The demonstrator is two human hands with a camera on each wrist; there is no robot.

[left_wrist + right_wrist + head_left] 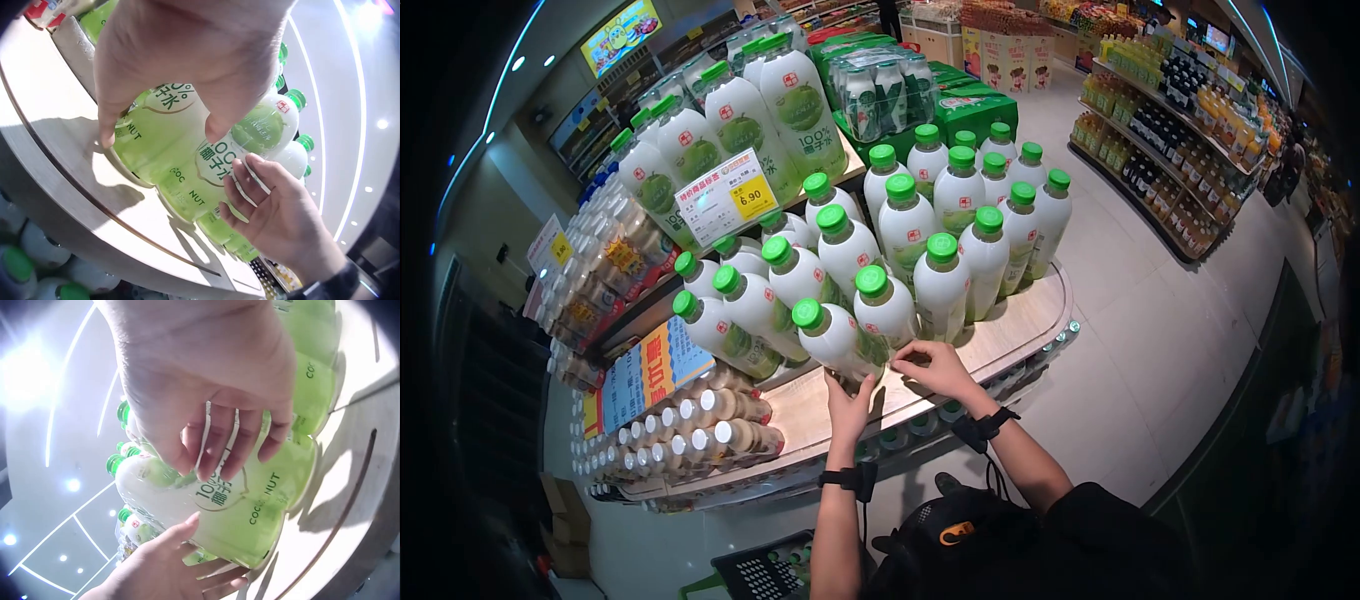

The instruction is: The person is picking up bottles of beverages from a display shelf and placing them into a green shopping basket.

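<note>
The left hand (pixel 849 408) curls round a bottle (pixel 832 343) low down, its green cap (pixel 807 313) at eleven o'clock. The right hand (pixel 940 370), loosely bent, holds nothing.

Black wristbands (pixel 834 478) with boxy black modules (pixel 865 482), thin dark cables (pixel 997 478), short black sleeve (pixel 1092 510)

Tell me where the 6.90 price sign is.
In the head view, the price sign is upper left of centre, in front of the raised bottles, above the lower green-capped bottles.
</note>
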